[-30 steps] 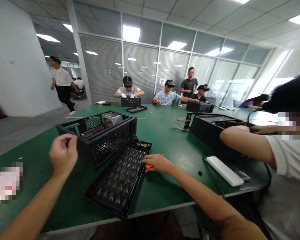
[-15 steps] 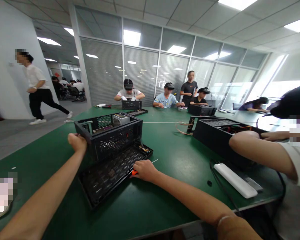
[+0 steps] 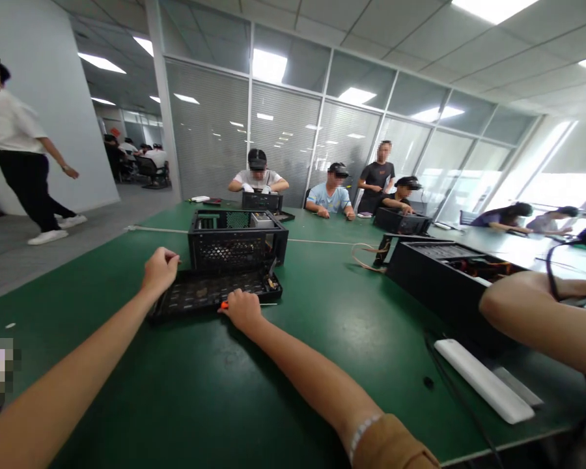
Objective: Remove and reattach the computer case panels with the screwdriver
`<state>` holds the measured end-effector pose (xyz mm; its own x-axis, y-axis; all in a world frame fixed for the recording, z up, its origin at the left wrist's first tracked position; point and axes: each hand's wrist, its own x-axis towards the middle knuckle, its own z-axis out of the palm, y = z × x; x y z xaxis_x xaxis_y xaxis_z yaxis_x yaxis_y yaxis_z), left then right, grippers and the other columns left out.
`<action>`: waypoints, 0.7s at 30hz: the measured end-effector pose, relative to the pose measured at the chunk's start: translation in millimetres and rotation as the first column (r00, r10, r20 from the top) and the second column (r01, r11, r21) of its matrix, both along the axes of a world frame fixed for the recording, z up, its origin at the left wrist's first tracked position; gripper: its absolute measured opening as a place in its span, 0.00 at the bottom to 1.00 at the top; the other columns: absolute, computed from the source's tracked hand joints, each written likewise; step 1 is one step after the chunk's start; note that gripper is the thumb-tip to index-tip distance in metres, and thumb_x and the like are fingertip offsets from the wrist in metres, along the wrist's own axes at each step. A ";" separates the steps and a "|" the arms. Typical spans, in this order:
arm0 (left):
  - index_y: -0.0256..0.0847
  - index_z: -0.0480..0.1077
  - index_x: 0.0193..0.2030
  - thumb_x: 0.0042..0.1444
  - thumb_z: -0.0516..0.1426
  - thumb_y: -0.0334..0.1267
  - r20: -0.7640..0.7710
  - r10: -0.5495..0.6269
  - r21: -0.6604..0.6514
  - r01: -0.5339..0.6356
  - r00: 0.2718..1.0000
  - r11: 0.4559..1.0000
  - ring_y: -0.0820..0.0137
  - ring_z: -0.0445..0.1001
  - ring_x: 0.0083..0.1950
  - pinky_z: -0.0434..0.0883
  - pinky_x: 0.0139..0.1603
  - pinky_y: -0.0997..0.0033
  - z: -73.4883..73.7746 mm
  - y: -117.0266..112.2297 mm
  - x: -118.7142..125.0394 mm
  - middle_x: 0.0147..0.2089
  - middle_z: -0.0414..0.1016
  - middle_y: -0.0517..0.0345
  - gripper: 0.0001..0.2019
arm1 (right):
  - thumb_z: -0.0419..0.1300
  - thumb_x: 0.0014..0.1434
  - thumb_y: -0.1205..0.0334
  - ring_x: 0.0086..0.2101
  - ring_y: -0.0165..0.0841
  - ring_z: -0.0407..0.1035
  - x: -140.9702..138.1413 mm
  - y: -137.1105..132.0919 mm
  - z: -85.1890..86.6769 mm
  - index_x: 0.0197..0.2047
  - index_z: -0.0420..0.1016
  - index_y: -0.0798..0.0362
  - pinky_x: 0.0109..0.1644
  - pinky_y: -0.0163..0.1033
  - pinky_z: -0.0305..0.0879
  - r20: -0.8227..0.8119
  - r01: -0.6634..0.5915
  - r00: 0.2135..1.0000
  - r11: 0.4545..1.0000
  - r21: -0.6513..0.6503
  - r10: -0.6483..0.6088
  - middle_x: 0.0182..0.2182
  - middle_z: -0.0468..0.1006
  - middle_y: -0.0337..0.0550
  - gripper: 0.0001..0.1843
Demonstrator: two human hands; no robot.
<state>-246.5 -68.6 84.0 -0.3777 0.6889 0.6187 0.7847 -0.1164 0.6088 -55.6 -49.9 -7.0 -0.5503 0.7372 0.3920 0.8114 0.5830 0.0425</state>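
Note:
A black perforated computer case [image 3: 237, 247] stands open-topped on the green table [image 3: 322, 326]. Its flat side panel [image 3: 209, 296] lies on the table in front of it. My left hand [image 3: 160, 270] is closed at the case's near left corner, touching the panel's left end. My right hand [image 3: 243, 309] is closed on an orange-handled screwdriver [image 3: 224, 305] at the panel's front edge, its thin shaft pointing right.
A second black case [image 3: 449, 280] stands at the right, with a co-worker's arm [image 3: 542, 322] over it. A white bar-shaped device [image 3: 483, 380] and a small dark screw [image 3: 426, 382] lie near the right front edge. Several people sit at the far side; one person walks at left.
The case and its panel have turned and slid farther from me, now square to my view. My left hand dropped from the case's corner to its base. My right hand kept the screwdriver.

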 end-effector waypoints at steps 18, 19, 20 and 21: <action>0.40 0.60 0.34 0.59 0.45 0.34 -0.276 -0.504 -0.148 0.482 0.818 0.864 0.72 0.67 0.38 0.66 0.41 0.71 -102.1 -53.4 77.4 0.38 0.66 0.54 0.06 | 0.59 0.51 0.49 0.39 0.38 0.68 -71.0 125.6 -2.8 0.42 0.68 0.58 0.37 0.39 0.65 -0.098 0.200 0.974 0.979 -0.046 -0.203 0.38 0.70 0.51 0.22; 0.40 0.60 0.34 0.59 0.45 0.34 -0.278 -0.505 -0.151 0.482 0.817 0.863 0.72 0.67 0.38 0.66 0.40 0.71 -102.7 -52.1 76.7 0.38 0.66 0.54 0.06 | 0.59 0.51 0.49 0.39 0.38 0.67 -71.8 131.4 -2.7 0.42 0.68 0.58 0.37 0.39 0.65 -0.104 0.203 0.973 0.978 -0.046 -0.206 0.38 0.70 0.52 0.22; 0.40 0.60 0.33 0.59 0.45 0.34 -0.282 -0.508 -0.152 0.485 0.814 0.861 0.72 0.67 0.39 0.66 0.40 0.71 -103.4 -51.3 76.0 0.39 0.66 0.54 0.06 | 0.59 0.51 0.49 0.39 0.38 0.67 -72.6 137.1 -2.6 0.42 0.68 0.58 0.38 0.39 0.65 -0.107 0.205 0.972 0.978 -0.046 -0.209 0.38 0.70 0.52 0.21; 0.40 0.60 0.33 0.59 0.45 0.34 -0.285 -0.512 -0.152 0.489 0.810 0.859 0.72 0.67 0.39 0.66 0.41 0.71 -104.1 -50.6 75.4 0.39 0.66 0.54 0.06 | 0.59 0.52 0.50 0.40 0.38 0.67 -73.3 142.6 -2.3 0.42 0.68 0.58 0.38 0.39 0.65 -0.108 0.206 0.972 0.977 -0.048 -0.210 0.38 0.70 0.53 0.21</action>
